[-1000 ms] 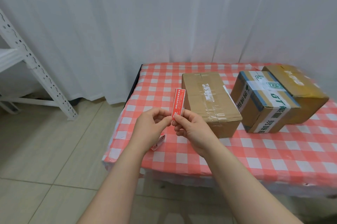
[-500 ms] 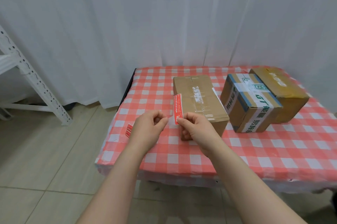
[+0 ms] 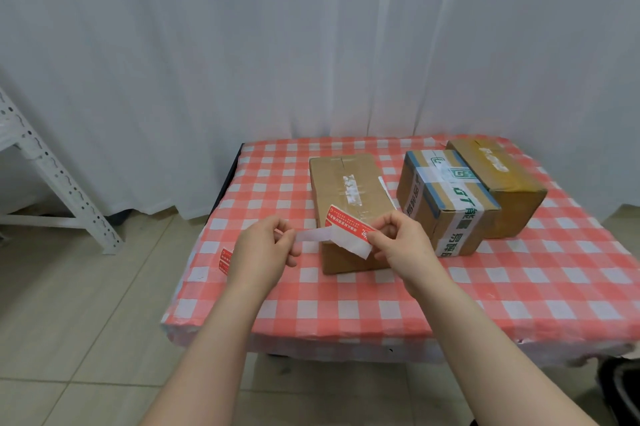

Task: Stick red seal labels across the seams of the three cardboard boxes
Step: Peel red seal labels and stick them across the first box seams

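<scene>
Head view: our left hand point(image 3: 261, 249) pinches the backing strip point(image 3: 313, 235), right hand point(image 3: 398, 240) grips the red label point(image 3: 348, 219), peeling them apart just above the nearest box point(image 3: 349, 190), w/ its seam below.

On the table point(image 3: 519, 287) before you: three boxes in a row, the left box point(image 3: 349, 190) nearest you, the middle box point(image 3: 446, 200) right of it, the far box point(image 3: 498, 176) touching behind. Spare labels point(image 3: 224, 259) lie at the table's left edge, behind your left hand point(image 3: 263, 252).
</scene>
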